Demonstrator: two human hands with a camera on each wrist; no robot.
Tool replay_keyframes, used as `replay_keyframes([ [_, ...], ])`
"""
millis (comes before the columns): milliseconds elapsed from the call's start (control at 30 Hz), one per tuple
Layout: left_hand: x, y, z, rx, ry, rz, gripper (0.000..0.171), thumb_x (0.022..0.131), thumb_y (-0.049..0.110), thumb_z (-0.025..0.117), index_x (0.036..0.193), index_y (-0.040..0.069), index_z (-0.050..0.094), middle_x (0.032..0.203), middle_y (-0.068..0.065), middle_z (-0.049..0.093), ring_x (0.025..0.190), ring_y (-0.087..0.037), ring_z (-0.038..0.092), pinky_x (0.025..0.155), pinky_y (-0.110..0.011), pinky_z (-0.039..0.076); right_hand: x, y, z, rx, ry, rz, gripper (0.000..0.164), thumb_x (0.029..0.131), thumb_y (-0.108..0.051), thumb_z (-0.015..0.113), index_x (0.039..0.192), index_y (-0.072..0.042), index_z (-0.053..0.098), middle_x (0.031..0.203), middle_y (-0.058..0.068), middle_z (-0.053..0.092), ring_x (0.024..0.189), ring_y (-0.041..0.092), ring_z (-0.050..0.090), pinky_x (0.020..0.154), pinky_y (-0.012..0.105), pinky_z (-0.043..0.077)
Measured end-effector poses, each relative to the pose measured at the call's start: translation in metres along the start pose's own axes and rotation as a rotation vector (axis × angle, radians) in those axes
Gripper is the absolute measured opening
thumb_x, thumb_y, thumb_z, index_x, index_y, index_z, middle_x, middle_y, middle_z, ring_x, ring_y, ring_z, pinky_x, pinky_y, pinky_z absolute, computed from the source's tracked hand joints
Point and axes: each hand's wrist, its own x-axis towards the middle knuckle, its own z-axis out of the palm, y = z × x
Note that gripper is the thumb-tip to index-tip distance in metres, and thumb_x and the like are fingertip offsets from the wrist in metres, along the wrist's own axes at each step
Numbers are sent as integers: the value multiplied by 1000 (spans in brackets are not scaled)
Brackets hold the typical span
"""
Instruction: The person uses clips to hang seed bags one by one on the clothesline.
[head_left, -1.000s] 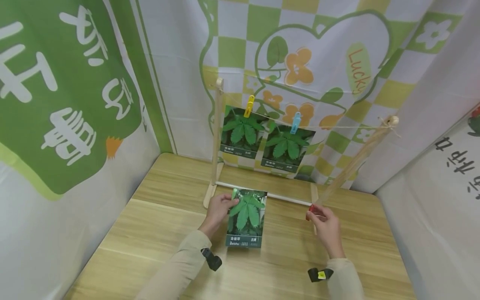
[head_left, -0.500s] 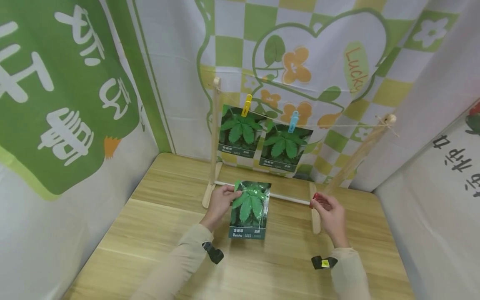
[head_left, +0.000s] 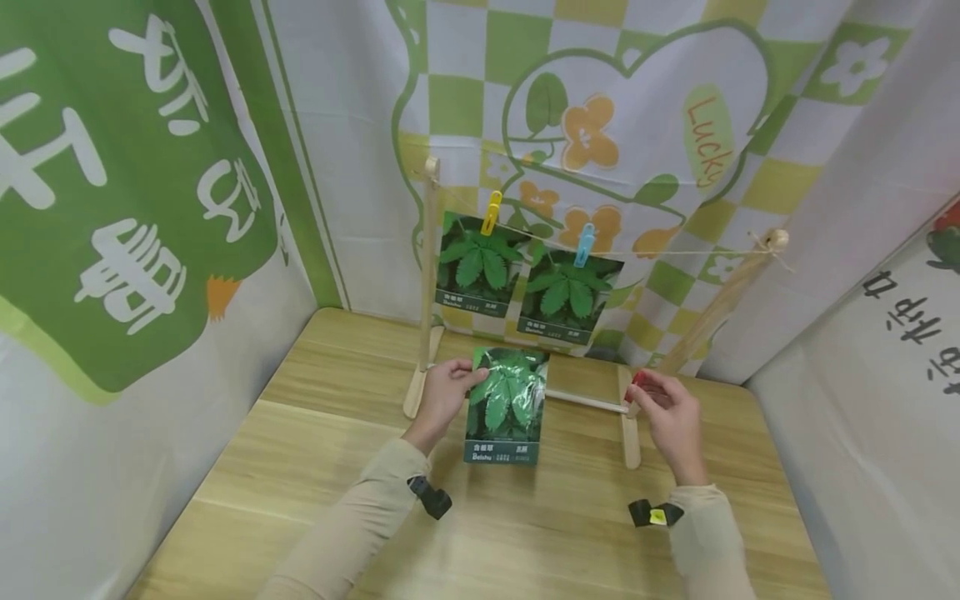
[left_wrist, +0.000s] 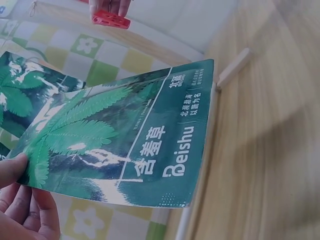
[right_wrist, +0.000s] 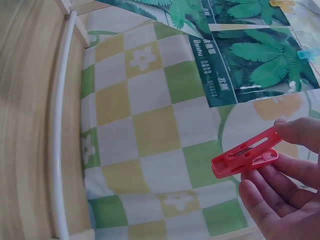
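Note:
My left hand [head_left: 441,402] pinches a green seed packet [head_left: 507,408] by its upper left edge, thumb on the printed front. In the left wrist view the packet [left_wrist: 115,145] spreads across the middle, its lettered end toward the table. My right hand [head_left: 672,421] holds a red clothespin [right_wrist: 245,156] between thumb and fingers, near the rack's right foot. Two similar packets hang from a string [head_left: 675,252]: one packet [head_left: 482,267] under a yellow clothespin [head_left: 491,213], the other packet [head_left: 567,296] under a blue clothespin [head_left: 585,245].
The wooden rack has a left post [head_left: 429,267], a slanting right post [head_left: 720,312] and a white lower bar [head_left: 585,401]. It stands on a wood-grain table [head_left: 315,467]. A checkered curtain [head_left: 457,104] hangs close behind, with fabric at both sides.
Both hands have moved up and a little right, toward the rack. The seed packet has risen with the left hand, the red clothespin with the right. The hanging packets stay put.

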Motion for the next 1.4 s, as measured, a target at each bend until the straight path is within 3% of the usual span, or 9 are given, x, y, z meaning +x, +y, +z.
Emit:
replay_keyframes([
  [333, 4, 12, 4, -15, 1, 35, 26, 88, 21, 72, 106, 3, 67, 100, -14, 74, 77, -10, 62, 72, -25, 52, 10, -14, -5, 11, 3, -69, 27, 86, 1, 71, 111, 10, 66, 99, 8, 63, 78, -8, 61, 73, 5, 50],
  [567, 6, 23, 6, -57, 29, 55, 27, 89, 22, 72, 107, 3, 67, 100, -14, 73, 74, -8, 62, 67, -23, 51, 19, -25, -6, -11, -22, -138, 30, 87, 0, 70, 115, 10, 65, 105, 22, 64, 82, -10, 59, 75, 4, 49],
  [667, 6, 27, 7, -82, 24, 78, 26, 89, 21, 72, 107, 3, 67, 101, -15, 73, 74, -8, 62, 66, -23, 52, 23, -30, -7, -12, -21, -157, 29, 87, 0, 70, 114, 10, 65, 105, 22, 64, 82, -10, 59, 75, 4, 49],
  [933, 8, 39, 10, -87, 14, 95, 29, 88, 22, 72, 109, 3, 66, 105, -15, 72, 86, -16, 67, 74, -26, 55, 32, -37, -10, -36, 2, -206, 30, 85, 3, 71, 113, 11, 65, 103, 18, 63, 83, -12, 59, 75, 3, 49],
  [1167, 10, 47, 11, -82, 13, 116, 28, 88, 22, 73, 108, 3, 67, 104, -14, 73, 88, -16, 67, 77, -27, 55, 37, -44, -13, -46, -4, -233, 28, 86, 2, 70, 112, 11, 65, 98, 6, 62, 82, -10, 60, 74, 5, 50],
  [1400, 12, 52, 13, -79, 16, 135, 29, 88, 21, 73, 109, 2, 67, 104, -15, 72, 89, -15, 67, 81, -29, 56, 43, -50, -14, -73, -3, -307, 29, 85, 3, 71, 113, 10, 66, 102, 21, 64, 83, -10, 59, 74, 4, 50],
])
